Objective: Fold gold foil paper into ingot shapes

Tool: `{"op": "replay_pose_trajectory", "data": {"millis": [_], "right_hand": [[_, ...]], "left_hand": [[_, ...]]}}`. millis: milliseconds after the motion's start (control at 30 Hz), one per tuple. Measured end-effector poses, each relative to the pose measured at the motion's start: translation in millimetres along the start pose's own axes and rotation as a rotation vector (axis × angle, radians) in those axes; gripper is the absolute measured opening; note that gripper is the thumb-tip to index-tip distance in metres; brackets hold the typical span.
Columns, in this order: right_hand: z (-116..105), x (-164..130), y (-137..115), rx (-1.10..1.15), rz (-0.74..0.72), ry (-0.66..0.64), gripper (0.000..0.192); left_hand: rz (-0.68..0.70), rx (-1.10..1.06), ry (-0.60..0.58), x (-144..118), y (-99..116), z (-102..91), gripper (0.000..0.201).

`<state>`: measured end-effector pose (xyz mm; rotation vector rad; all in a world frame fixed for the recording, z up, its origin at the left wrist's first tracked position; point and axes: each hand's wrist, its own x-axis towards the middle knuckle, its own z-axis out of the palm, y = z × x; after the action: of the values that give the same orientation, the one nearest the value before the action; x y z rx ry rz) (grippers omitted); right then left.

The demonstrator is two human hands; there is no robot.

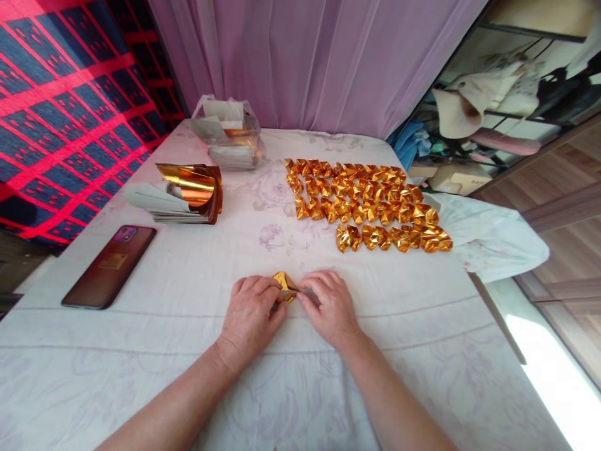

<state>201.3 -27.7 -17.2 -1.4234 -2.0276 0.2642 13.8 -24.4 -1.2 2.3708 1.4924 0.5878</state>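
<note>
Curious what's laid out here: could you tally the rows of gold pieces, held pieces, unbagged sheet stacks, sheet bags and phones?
Rows of gold pieces: 4
Gold piece held by left hand and right hand: 1
Unbagged sheet stack: 1
Clear bag of sheets: 1
Phone: 1
Total: 8

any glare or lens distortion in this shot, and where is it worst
Head view: worst glare at lower right, where the sunlit floor is blown out white; head view: small glints on the rows of gold foil pieces; head view: wood-grain cabinet leans outward, probably wide-angle stretch.
</note>
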Motion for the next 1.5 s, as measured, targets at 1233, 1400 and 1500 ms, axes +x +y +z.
{"op": "replay_pose_trajectory", "data": {"millis": [1233,1400,1500], "right_hand": [[2.2,2.3,-7.5,-0.029,0.081,-0.015,0.011],[2.5,2.4,-8.6,-0.026,0.089,-0.015,0.011],[2.9,2.3,-8.8,-0.027,0.090,-0.011,0.011]], "left_hand": [[-0.012,0.010,0.008,1.7,0.0,0.9,0.005],[-0.025,0.013,-0.008,1.8,0.1,-0.1,0.007],[-0.003,0.015,-0.008,1.1,-1.2,-0.5,0.006]]}}
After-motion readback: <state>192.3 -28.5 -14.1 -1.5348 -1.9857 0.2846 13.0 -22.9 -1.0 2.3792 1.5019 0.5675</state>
